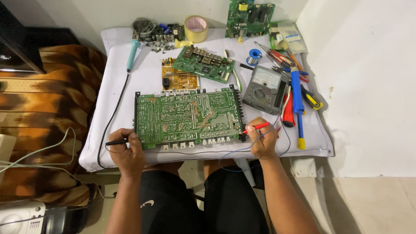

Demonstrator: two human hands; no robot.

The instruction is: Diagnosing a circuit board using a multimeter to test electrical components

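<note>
We're holding the black probe (116, 141) in our left hand (128, 149), grip closed on it, lower left of the big green board (188, 116). Our right hand (263, 139) is pinching the red probe (256, 127) at the board's lower right corner, mid-frame on the surface (130, 93). The meter (265, 89) is sitting upper right of the board.

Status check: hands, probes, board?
Left hand holds black probe at large green board's left edge. Right hand holds red probe at right corner. Nothing between.

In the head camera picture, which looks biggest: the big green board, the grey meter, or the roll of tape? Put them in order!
1. Big green board, by far the largest.
2. Grey meter.
3. Roll of tape, smallest, though it lies farther from the camera.
</note>
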